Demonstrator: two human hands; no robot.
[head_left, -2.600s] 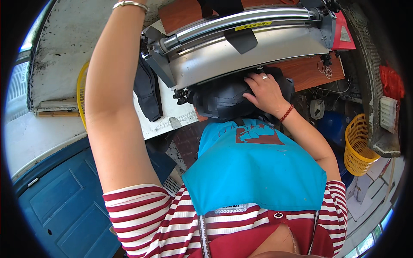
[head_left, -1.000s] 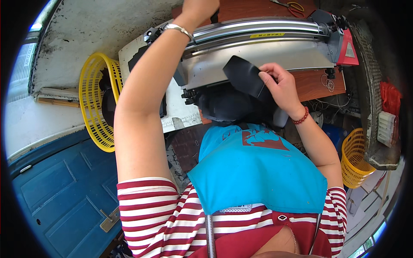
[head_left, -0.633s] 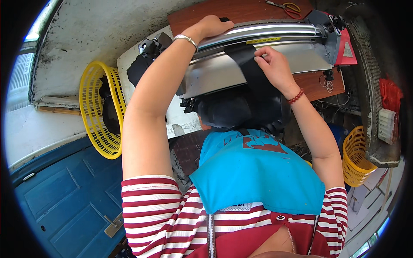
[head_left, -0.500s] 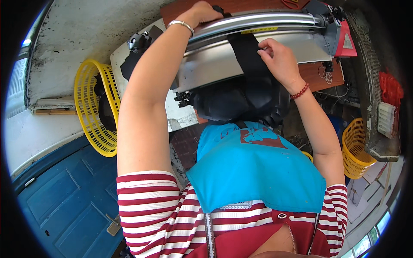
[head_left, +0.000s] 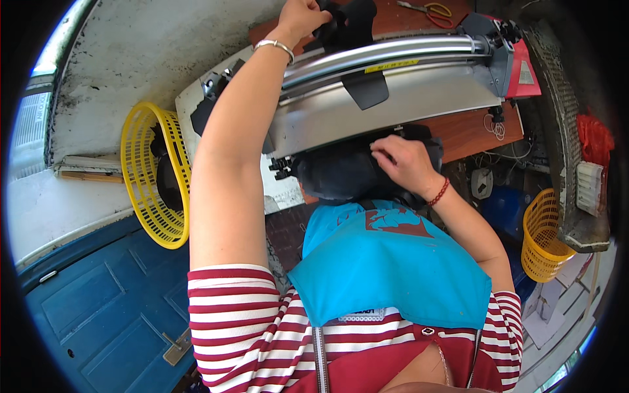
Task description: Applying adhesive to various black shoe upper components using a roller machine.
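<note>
My left hand (head_left: 303,18) reaches far over the grey metal machine (head_left: 393,92) and grips a piece of black fabric (head_left: 347,23) lying behind its long roller. My right hand (head_left: 401,164) rests low in front of the machine, fingers pinching into a heap of black fabric pieces (head_left: 347,173) at my lap. A black strip (head_left: 365,88) lies draped over the machine's sloping front plate. I wear a bracelet on each wrist.
A yellow plastic basket (head_left: 141,173) with dark pieces inside stands at the left. A second yellow basket (head_left: 544,236) sits low at the right. Scissors (head_left: 426,9) lie on the brown table behind the machine. A blue door (head_left: 98,314) fills the lower left.
My left hand has reached further back behind the roller and taken hold of black fabric. My right hand has dropped from the machine's front plate down to the heap at my lap.
</note>
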